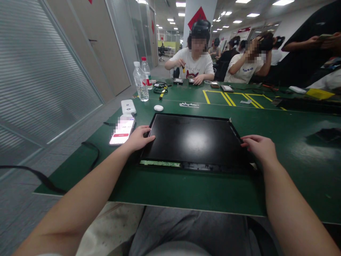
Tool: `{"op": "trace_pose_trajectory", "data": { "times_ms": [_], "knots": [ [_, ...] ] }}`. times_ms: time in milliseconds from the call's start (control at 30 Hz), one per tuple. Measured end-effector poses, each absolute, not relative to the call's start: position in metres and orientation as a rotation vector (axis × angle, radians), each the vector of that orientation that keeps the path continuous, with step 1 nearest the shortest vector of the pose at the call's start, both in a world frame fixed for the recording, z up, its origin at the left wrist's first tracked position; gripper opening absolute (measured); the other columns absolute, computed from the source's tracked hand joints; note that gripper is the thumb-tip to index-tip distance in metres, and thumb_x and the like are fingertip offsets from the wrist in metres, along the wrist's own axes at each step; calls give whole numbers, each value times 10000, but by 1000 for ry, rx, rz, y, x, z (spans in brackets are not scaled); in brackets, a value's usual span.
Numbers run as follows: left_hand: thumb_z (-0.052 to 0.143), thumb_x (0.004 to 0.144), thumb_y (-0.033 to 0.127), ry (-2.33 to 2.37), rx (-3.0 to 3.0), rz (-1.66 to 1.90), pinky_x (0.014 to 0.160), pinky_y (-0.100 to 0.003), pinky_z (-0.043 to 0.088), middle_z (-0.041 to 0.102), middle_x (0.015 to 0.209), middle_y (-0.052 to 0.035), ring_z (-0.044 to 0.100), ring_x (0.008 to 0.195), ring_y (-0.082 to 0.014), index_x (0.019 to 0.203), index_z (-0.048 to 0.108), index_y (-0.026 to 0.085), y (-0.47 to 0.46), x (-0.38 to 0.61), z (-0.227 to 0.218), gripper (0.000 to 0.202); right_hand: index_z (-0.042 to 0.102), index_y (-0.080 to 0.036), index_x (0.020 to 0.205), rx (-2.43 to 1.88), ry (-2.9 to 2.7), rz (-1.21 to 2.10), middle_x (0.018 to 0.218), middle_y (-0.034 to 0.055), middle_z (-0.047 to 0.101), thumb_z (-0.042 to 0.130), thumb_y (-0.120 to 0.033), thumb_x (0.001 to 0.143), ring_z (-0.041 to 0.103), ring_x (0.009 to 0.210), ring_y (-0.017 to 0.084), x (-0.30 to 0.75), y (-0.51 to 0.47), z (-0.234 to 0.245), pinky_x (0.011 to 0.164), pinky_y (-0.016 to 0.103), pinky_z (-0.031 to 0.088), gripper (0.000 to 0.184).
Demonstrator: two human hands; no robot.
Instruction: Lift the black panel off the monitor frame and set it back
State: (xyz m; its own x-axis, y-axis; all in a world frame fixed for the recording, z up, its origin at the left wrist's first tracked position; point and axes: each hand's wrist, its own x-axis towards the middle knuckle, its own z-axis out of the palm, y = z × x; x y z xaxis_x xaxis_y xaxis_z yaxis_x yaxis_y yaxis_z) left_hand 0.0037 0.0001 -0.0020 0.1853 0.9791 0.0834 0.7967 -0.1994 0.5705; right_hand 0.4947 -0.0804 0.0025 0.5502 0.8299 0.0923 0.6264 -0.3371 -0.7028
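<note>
A black display panel [191,142] lies flat on the green table in front of me, its glossy screen facing up. Along its near edge, on the left, runs a green circuit board strip [160,163]. My left hand [141,138] grips the panel's left edge, thumb on top and the other fingers at the rim. At the right edge, my right hand [259,145] has its fingers pinched on the frame near the middle of that side. The undersides of both grips are hidden.
Left of the panel lie a lit phone [122,131] and a white power bank [128,107]. Behind it are a white earbud case [158,108], water bottles [141,83] and coiled cable [160,88]. Across the table [186,192], a person [195,57] holds a screwdriver.
</note>
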Motion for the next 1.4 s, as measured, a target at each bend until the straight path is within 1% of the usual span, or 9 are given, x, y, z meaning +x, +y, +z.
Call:
{"op": "trace_pose_trajectory", "data": {
  "times_ms": [133,267,433,533,633,933,1167,1267,1400],
  "knots": [
    [654,803,506,1678,2111,603,1166,-486,367,556,1462,-169,519,1342,-386,1221,728,160,-1,5,-2,548,783,-218,866,-2079,-1143,380,727,63,753,625,-408,691,637,607,224,494,-81,3,646,370,512,303],
    [631,836,485,1623,2210,594,1174,-485,355,539,1480,-178,507,1364,-373,1352,652,152,-6,9,1,614,782,-223,872,-2093,-1152,376,739,61,755,616,-402,700,640,622,231,493,-82,3,662,380,511,299],
    [668,820,564,1562,2254,491,1201,-542,284,430,1580,-219,365,1471,-430,1424,599,140,-15,11,9,740,782,-241,899,-2143,-1187,316,771,45,764,597,-392,727,664,688,247,494,-81,1,702,389,502,294],
    [721,757,629,1476,2351,448,1205,-574,251,377,1630,-183,303,1500,-440,1427,609,203,-17,5,14,802,782,-249,902,-2154,-1180,313,759,37,762,595,-390,731,677,707,256,496,-79,-1,719,397,510,289],
    [732,732,653,1349,2387,374,1203,-534,278,373,1644,-142,344,1489,-406,1433,609,250,-19,-1,20,817,781,-250,887,-2145,-1186,295,743,38,759,594,-390,728,683,719,262,497,-79,-1,739,408,517,282],
    [814,678,585,1236,2388,263,1194,-486,313,374,1651,-100,375,1482,-384,1427,613,296,-22,-6,27,828,780,-256,906,-2185,-1199,296,787,36,764,588,-396,743,679,738,265,496,-80,1,774,421,511,288],
    [841,675,504,1140,2405,159,1220,-561,218,339,1670,-68,209,1548,-399,1442,593,341,-25,-6,32,822,774,-261,893,-2171,-1211,299,777,41,761,590,-404,746,681,732,269,497,-80,1,765,430,523,275],
    [844,668,504,1138,2413,174,1221,-568,211,369,1657,-63,234,1540,-404,1421,614,344,-24,-5,31,803,774,-256,885,-2171,-1204,288,769,45,761,593,-400,741,678,726,270,496,-80,1,748,426,525,273],
    [820,688,544,1155,2489,126,1211,-531,268,381,1652,-52,295,1521,-391,1415,617,343,-25,-3,35,781,775,-250,874,-2151,-1202,279,750,44,757,591,-402,730,670,704,259,498,-79,-2,717,408,524,278]
  ]
}}
